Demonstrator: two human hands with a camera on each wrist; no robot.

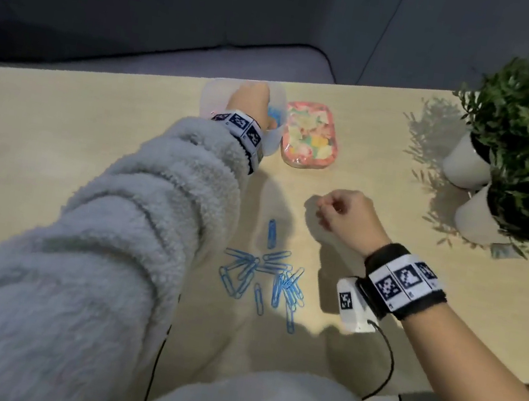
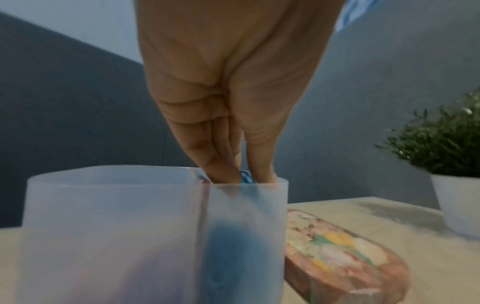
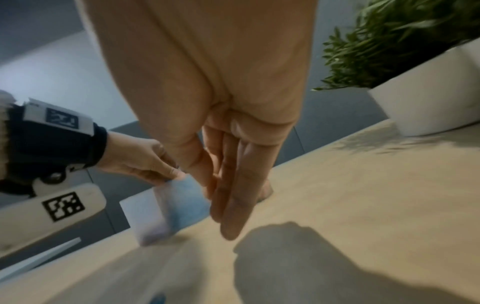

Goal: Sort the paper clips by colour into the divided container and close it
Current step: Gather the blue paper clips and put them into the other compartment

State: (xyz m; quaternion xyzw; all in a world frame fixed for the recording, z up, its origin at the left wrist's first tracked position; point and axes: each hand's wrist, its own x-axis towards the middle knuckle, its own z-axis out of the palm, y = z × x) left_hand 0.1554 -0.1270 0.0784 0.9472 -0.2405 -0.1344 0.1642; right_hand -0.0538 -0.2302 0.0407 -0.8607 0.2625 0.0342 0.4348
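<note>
Fingers (image 2: 226,174) pinch blue clips (image 2: 245,178) inside container (image 2: 155,226), right compartment.

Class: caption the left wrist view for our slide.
Left hand lowers blue clips into the container's right compartment, lid alongside.

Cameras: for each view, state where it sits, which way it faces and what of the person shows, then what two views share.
Head: worn high, looking down at the table; both forearms, left hand and right hand show.
Left wrist: looks along the left hand's fingers into the divided container, beside the floral lid.
Right wrist: looks along the right hand's fingers across the table.
Shared: container and left hand appear in all three.
</note>
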